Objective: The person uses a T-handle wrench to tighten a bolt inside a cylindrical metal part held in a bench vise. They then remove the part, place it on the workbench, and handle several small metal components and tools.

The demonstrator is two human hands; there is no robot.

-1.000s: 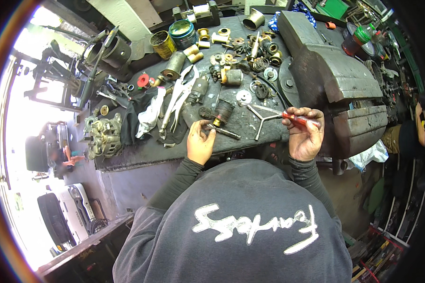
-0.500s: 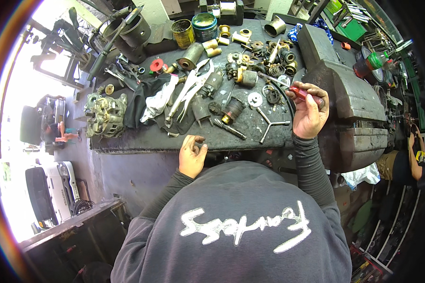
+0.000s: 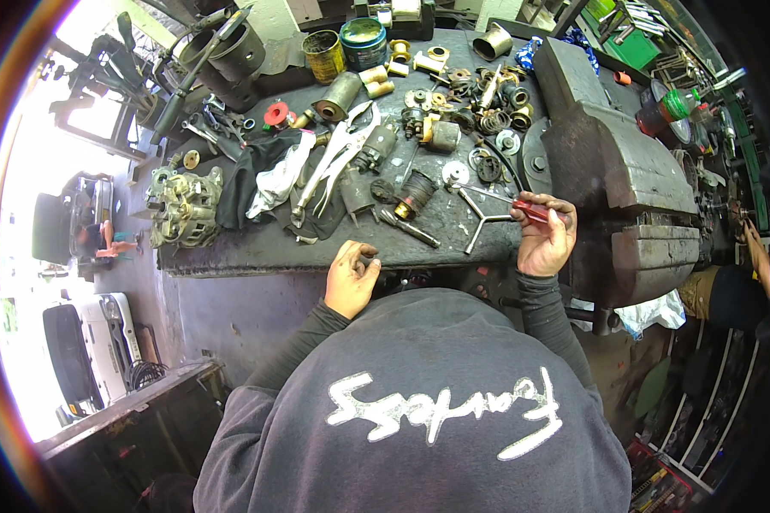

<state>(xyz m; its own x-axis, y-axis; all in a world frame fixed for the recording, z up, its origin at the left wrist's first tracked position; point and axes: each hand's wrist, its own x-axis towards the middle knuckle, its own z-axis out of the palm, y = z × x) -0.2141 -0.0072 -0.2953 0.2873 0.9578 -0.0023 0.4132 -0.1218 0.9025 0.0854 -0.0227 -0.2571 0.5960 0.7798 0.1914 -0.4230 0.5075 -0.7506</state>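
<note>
My right hand (image 3: 546, 241) is closed round the red handle of a screwdriver (image 3: 532, 212). Its thin shaft points left over the bench, the tip close to a pale round disc (image 3: 456, 173). Just below that shaft lies a three-armed Y-shaped wrench (image 3: 485, 220). At the bench's front edge my left hand (image 3: 352, 279) has its fingers curled in, with nothing visible in them. Beyond it lie a dark ribbed shaft (image 3: 411, 229) and a wound motor armature (image 3: 416, 195). Large locking pliers (image 3: 338, 162) rest on dark cloth to the left.
A big bench vise (image 3: 633, 197) stands at the right. An alternator-like metal housing (image 3: 186, 205) sits at the bench's left end. Starter parts, bushings and washers (image 3: 488, 94) crowd the middle back, near a yellow can (image 3: 324, 56) and a blue-green tub (image 3: 364, 44). Another person's arm (image 3: 760, 256) shows far right.
My right hand has come down and slightly left with the screwdriver, whose shaft now shows over the bench. My left hand has barely moved.
</note>
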